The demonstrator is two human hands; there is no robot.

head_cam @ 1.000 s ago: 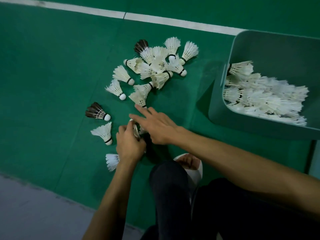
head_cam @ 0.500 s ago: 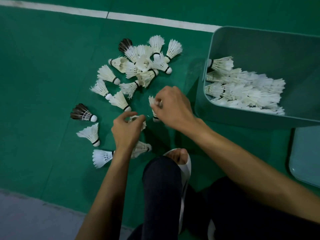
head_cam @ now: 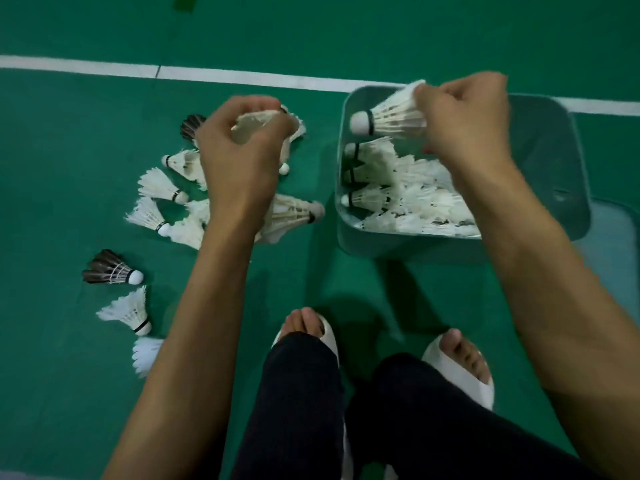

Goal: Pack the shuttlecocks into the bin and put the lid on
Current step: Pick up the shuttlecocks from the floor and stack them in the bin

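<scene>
Upper right of the frame: white shuttlecock (head_cam: 391, 116) pinched by its feather skirt in the curled fingers of the right hand (head_cam: 464, 116), cork pointing left, raised over the upper left corner of the bin (head_cam: 554, 150). Bin open-topped, and inside, along its left and lower sides, a heap of white shuttlecocks (head_cam: 398, 199), several with corks toward the left wall. Lid (head_cam: 616, 244) flat on the floor at the right edge of the frame, just beside the bin, partly behind the right forearm.

Left of the bin, upper centre: left hand (head_cam: 239, 147), fingers curled round a cream shuttlecock (head_cam: 256, 124); number in that grip unclear. Beneath it, left of centre, the loose pile (head_cam: 156, 185) fanned out on the floor, mostly white, with a dark-feathered shuttlecock (head_cam: 192, 126) at its upper edge. At the pile's right, a cream one with its cork toward the bin, near but apart.

Lower left, apart from the pile: second dark shuttlecock (head_cam: 110, 271), a white one (head_cam: 130, 310) just below, and another white skirt (head_cam: 145, 355) half hidden by the left forearm.

All around, green court floor (head_cam: 69, 168), with a white line (head_cam: 242, 77) across the top. Bottom centre: dark trousers (head_cam: 304, 410) and feet in white slides (head_cam: 433, 356).
</scene>
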